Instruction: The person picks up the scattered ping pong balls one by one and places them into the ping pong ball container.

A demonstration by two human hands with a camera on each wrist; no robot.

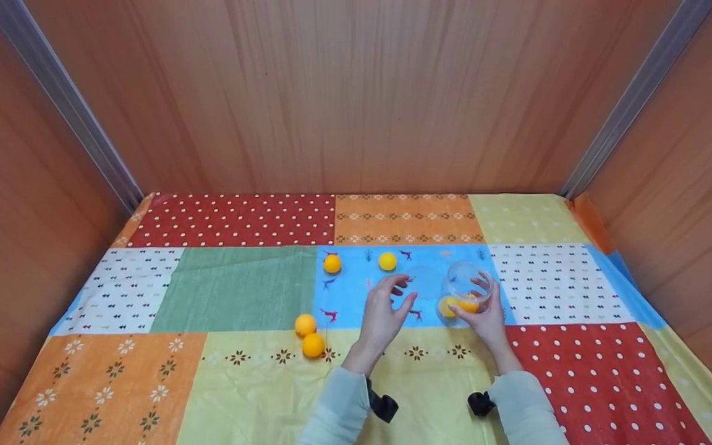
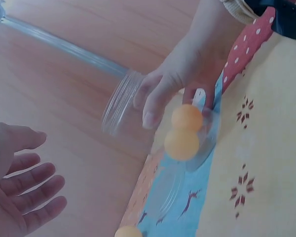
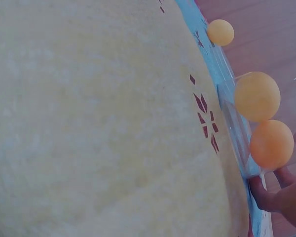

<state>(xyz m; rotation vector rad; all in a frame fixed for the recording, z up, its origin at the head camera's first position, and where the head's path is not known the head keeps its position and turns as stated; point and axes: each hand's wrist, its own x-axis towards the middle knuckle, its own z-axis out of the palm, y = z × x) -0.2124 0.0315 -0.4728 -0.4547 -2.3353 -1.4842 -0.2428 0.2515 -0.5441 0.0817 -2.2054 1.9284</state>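
With its thumb and fingers around the side, my right hand (image 1: pixel 484 318) grips a clear plastic jar (image 1: pixel 462 277). The jar's threaded mouth is uncovered. Inside, a yellow ball (image 1: pixel 448 306) and an orange ball (image 1: pixel 470 303), both like table tennis balls, lie together near the bottom. My left hand (image 1: pixel 384 312) hovers left of the jar, fingers loosely bent and nothing in its grasp; in the left wrist view its fingers (image 2: pixel 37 190) are spread. A clear round lid (image 2: pixel 166 192) lies on the blue patch of cloth between the hands and the back.
A loose yellow ball (image 1: pixel 387 261) and an orange ball (image 1: pixel 332 263) lie on the blue patch beyond my left hand. Two more orange balls (image 1: pixel 313 345) sit side by side to its left. Wooden panels (image 1: pixel 356 99) enclose the patchwork tablecloth (image 1: pixel 245 290).
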